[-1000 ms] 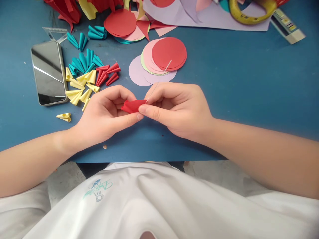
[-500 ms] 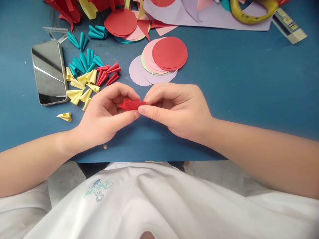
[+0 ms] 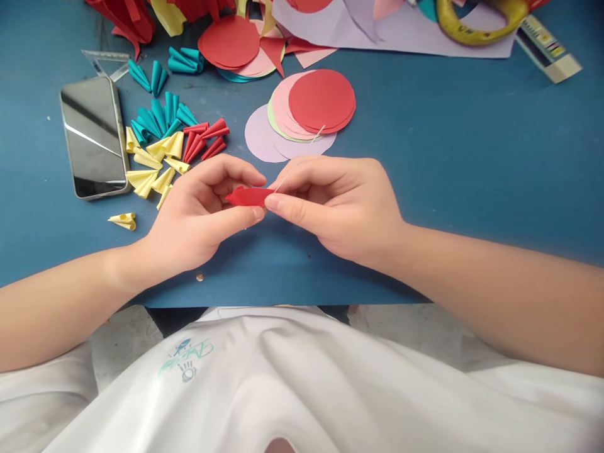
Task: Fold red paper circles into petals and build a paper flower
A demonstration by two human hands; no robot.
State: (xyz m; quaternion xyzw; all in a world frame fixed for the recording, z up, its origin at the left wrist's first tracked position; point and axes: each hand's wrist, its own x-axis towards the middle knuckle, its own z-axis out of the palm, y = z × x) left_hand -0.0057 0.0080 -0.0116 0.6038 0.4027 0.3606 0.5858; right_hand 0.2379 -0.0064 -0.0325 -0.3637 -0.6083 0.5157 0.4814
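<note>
A small folded red paper piece [image 3: 248,196], like a paper cone, lies level between my two hands. My left hand [image 3: 189,211] is closed round its left part, with thumb below and fingers behind. The right tip is pinched between thumb and forefinger of my right hand [image 3: 342,204]. A thin whitish strand [image 3: 302,158] rises from that tip, past the right forefinger, over the paper circles; whether it is thread or glue I cannot tell. Left of my hands lie several red paper cones [image 3: 193,146], yellow paper cones [image 3: 141,181] and teal paper cones [image 3: 153,119].
Stacked paper circles [image 3: 321,100] lie just beyond my hands, and more circles [image 3: 229,43] farther back. A phone [image 3: 93,138] is at the left, near a clear set square [image 3: 106,58]. Yellow-handled scissors [image 3: 481,31] rest on lilac paper [image 3: 401,39] at the back.
The whitish strand now shows longer, reaching over the paper circles. My right fingers have shifted very slightly along the red paper; both hands otherwise stay in place.
</note>
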